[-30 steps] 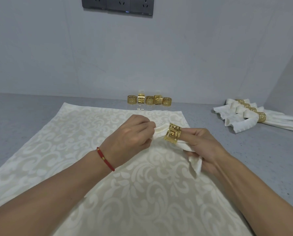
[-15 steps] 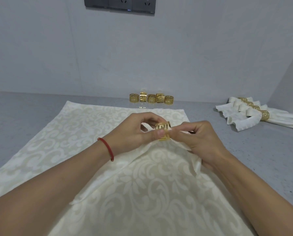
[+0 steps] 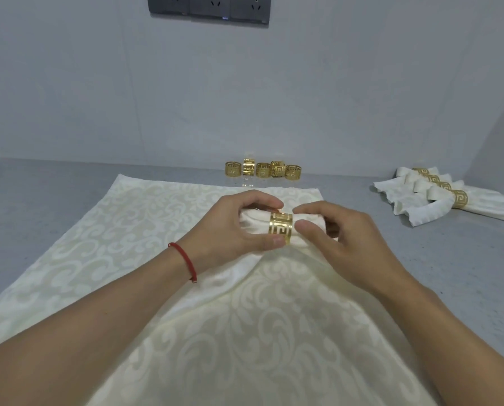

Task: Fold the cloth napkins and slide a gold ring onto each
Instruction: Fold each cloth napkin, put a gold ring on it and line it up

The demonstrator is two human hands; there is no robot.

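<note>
A rolled cream napkin (image 3: 255, 222) is held above a large patterned cream cloth (image 3: 104, 235). A gold ring (image 3: 280, 229) with a key pattern sits around the napkin's middle. My left hand (image 3: 233, 230) grips the napkin's left end, its thumb touching the ring from below. My right hand (image 3: 341, 241) holds the napkin's right end, thumb and forefinger against the ring's right edge. Most of that right end is hidden behind my fingers.
Several loose gold rings (image 3: 263, 169) stand in a row by the back wall. Several finished napkins with rings (image 3: 438, 197) lie at the right on the grey counter (image 3: 464, 273). A dark socket strip (image 3: 209, 8) is on the wall.
The ring has slid from the napkin's tip to its middle. More napkin now shows left of the ring, and both hands have moved slightly apart.
</note>
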